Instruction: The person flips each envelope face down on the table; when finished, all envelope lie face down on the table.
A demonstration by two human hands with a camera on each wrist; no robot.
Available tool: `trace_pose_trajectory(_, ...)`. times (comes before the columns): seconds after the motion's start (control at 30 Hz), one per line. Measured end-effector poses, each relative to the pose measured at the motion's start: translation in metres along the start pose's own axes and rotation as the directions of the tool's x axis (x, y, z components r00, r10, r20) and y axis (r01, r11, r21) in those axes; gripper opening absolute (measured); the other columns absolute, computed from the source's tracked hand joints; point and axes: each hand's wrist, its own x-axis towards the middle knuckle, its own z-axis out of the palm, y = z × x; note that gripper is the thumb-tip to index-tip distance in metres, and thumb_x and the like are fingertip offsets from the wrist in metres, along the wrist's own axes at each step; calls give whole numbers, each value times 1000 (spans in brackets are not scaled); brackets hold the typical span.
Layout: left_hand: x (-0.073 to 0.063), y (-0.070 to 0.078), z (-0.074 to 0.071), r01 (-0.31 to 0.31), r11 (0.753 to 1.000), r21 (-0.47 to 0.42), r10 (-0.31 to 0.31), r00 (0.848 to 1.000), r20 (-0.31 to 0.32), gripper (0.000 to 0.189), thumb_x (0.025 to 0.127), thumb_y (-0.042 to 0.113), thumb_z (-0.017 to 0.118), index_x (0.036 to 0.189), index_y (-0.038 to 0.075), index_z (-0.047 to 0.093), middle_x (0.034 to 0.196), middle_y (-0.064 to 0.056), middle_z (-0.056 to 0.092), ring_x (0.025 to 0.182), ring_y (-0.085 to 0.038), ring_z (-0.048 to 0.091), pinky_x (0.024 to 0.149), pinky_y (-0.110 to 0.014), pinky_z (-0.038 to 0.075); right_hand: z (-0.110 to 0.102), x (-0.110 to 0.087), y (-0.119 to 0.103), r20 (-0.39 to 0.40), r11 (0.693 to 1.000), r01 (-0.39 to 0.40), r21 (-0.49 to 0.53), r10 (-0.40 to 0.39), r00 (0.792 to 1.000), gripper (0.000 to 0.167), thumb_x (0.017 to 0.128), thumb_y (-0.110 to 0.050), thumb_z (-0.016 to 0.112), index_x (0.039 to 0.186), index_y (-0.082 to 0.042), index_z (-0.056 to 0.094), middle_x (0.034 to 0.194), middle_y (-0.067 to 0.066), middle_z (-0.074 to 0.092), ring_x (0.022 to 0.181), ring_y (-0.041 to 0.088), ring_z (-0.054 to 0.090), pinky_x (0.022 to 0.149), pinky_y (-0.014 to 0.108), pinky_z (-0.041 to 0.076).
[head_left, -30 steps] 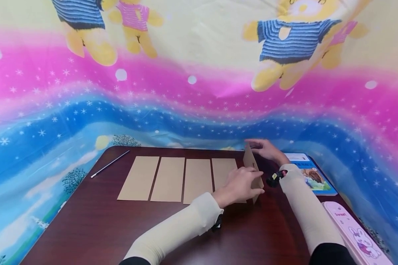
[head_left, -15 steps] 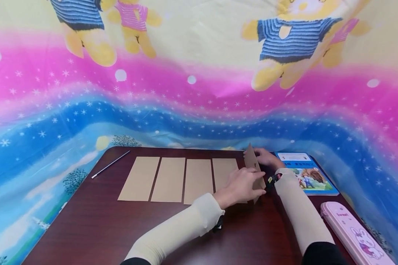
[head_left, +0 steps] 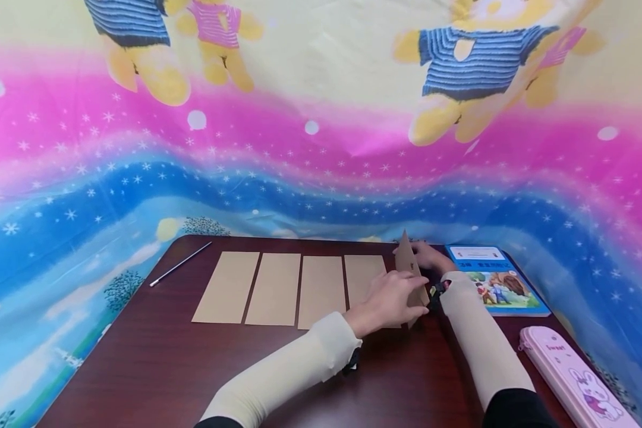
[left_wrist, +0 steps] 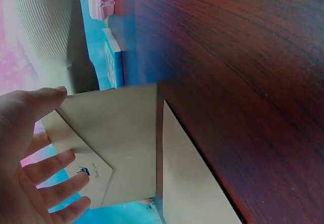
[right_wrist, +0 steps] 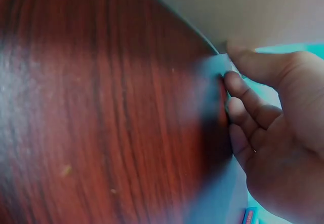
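A brown paper envelope (head_left: 409, 268) stands on its long edge on the table, its pointed flap (left_wrist: 90, 158) facing the left hand in the left wrist view. The left hand (head_left: 387, 300) grips the near end, with the thumb at the envelope's edge and the other fingers spread over the flap side. At the far end the right hand (head_left: 429, 257) pinches the envelope low down, thumb on one face. In the right wrist view, its fingers (right_wrist: 238, 107) curl close to the table edge. Left of the envelope several flat brown rectangles (head_left: 271, 288) lie in a row, the rightmost partly hidden by the left hand.
On the dark wood table (head_left: 155, 362), a thin rod (head_left: 181, 264) lies at the far left. A blue picture book (head_left: 500, 279) lies at the right, with a pink pencil case (head_left: 572, 374) nearer the front. A patterned cloth (head_left: 321, 148) hangs behind.
The right hand has come down along the envelope's far end to a lower grip, uncovering more of the book. The left hand has hardly moved.
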Motion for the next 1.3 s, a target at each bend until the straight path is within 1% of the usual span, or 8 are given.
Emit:
trace_pose_trajectory(0.2, -1, -2, -1, -34, 999, 1, 34, 999, -27, 58, 90, 61, 70, 141, 36, 60, 139, 11, 64, 123, -9, 64, 100, -31, 52, -10, -7, 3, -2, 1000, 10, 21, -10, 1000, 43, 105, -28, 59, 143, -8, 60, 150, 26, 51, 135, 46, 50, 103, 60, 47)
trace_pose_trajectory(0.43, -4, -9, -4, -81, 997, -5, 78, 979, -189, 56, 86, 64, 73, 133, 33, 65, 136, 12, 65, 120, -8, 64, 95, -27, 51, -27, -20, -3, 15, 974, -17, 225, 14, 1000, 50, 108, -29, 52, 149, -1, 49, 140, 24, 61, 118, 32, 66, 95, 45, 55)
trace_pose_trajectory(0.53, -7, -15, -2, -106, 994, 24, 109, 962, -252, 56, 86, 63, 74, 131, 31, 69, 134, 11, 67, 119, -9, 64, 98, -28, 52, -36, -27, -6, -42, 983, 9, 184, -1, 999, 53, 107, -32, 55, 151, -3, 48, 139, 23, 63, 118, 30, 68, 95, 47, 54)
trace_pose_trajectory(0.7, -14, -26, 5, -126, 985, 118, 156, 942, -298, 51, 86, 65, 73, 123, 30, 76, 126, 10, 72, 115, -9, 67, 95, -30, 53, -43, -32, -10, -119, 993, -51, 110, 64, 991, 53, 104, -40, 59, 150, -14, 53, 138, 22, 64, 118, 35, 67, 100, 58, 50)
trace_pose_trajectory(0.8, -18, -29, 7, -117, 979, 166, 161, 946, -282, 48, 86, 67, 71, 118, 32, 78, 121, 12, 74, 110, -9, 67, 87, -29, 52, -45, -32, -11, -134, 993, -84, 85, 95, 986, 52, 104, -41, 60, 149, -15, 55, 137, 22, 65, 116, 35, 68, 101, 59, 49)
trace_pose_trajectory(0.97, -18, -29, 10, -94, 978, 186, 133, 969, -209, 47, 88, 69, 67, 119, 35, 77, 122, 13, 73, 107, -11, 67, 83, -28, 50, -46, -33, -12, -151, 993, -96, 66, 105, 983, 51, 104, -39, 60, 148, -14, 56, 136, 23, 65, 116, 36, 68, 100, 60, 50)
trace_pose_trajectory(1.17, -13, -25, 15, -50, 992, 115, 61, 993, -98, 49, 91, 67, 64, 125, 34, 75, 126, 12, 72, 113, -11, 66, 96, -36, 53, -53, -33, -18, -148, 995, -97, 16, 99, 984, 49, 105, -35, 60, 147, -10, 56, 131, 24, 67, 112, 35, 69, 98, 59, 52)
trace_pose_trajectory(1.3, -8, -21, 21, -11, 997, 83, 12, 1000, -7, 48, 91, 66, 63, 126, 34, 74, 124, 12, 72, 111, -11, 66, 99, -37, 51, -56, -34, -18, -146, 996, -83, -18, 79, 986, 48, 105, -29, 59, 145, -3, 56, 123, 24, 69, 101, 31, 69, 94, 57, 55)
